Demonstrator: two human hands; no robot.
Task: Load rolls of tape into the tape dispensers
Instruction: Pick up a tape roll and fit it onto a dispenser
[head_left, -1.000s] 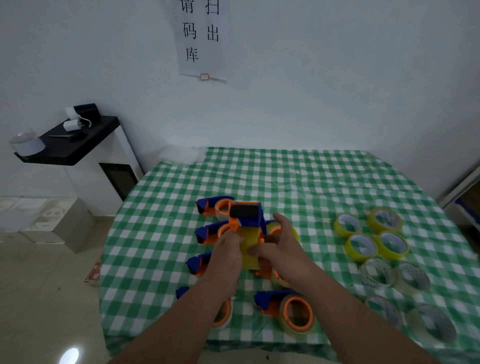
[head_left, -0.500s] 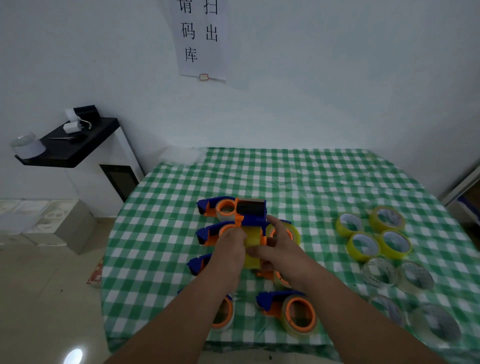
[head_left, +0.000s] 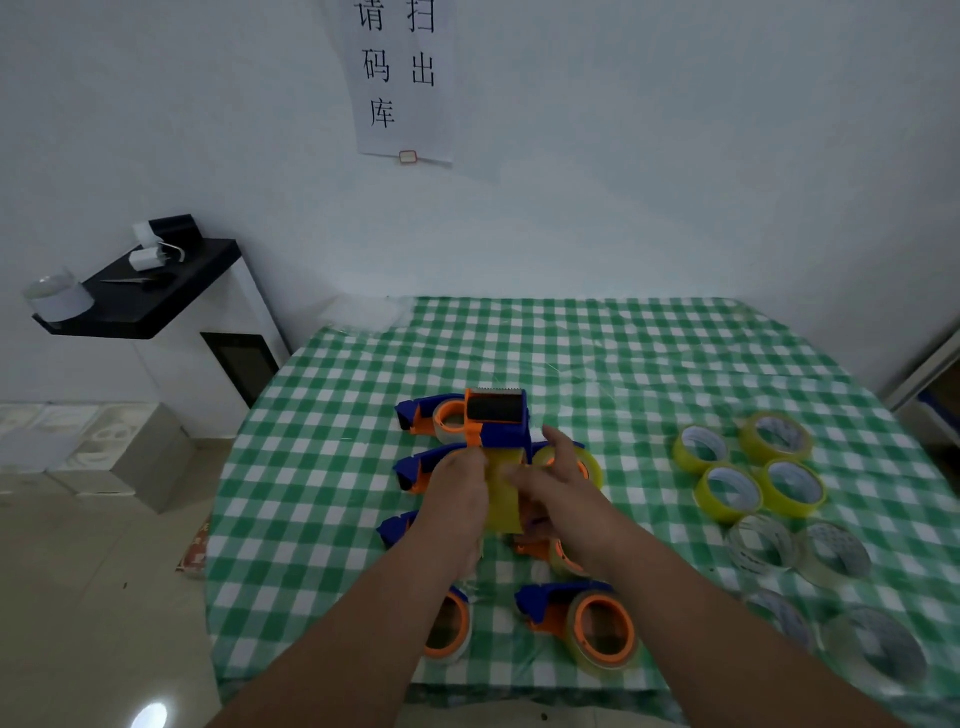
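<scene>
Since half a second ago, little has shifted: the held dispenser (head_left: 496, 421) remains raised over the table (head_left: 597, 353) with its orange-and-blue head tipped away from the person, and both hands remain closed around the yellow tape roll (head_left: 503, 493) mounted in it. The right hand's index finger now stands slightly straighter, reaching toward the blue body.

Left hand (head_left: 457, 499): fingers curled round the left side of the dispenser and roll, gripping it. Right hand (head_left: 558, 493): thumb and fingers pinch the roll's right face, the index finger extended upward beside the blue housing.

Directly beyond the grip lies a loaded dispenser (head_left: 431, 415), blue handle pointing left. Under and left of the grip, two more dispensers (head_left: 415, 467) lie partly hidden by the hands. Nearer the person than the grip lie two further dispensers, one (head_left: 582, 618) with an orange hub and a tape roll fitted, the other (head_left: 447, 629) partly covered by the left forearm.

Well to the right of the grip, four yellow rolls (head_left: 748, 467) lie flat in a cluster; nearer the person sit several clear rolls (head_left: 800, 551).

Writing: a paper sheet (head_left: 402, 78) on the wall bears the characters 请, 扫, 码, 出, 库. Print on the roll cores is too small to read. No brand is legible on the dispensers.
</scene>
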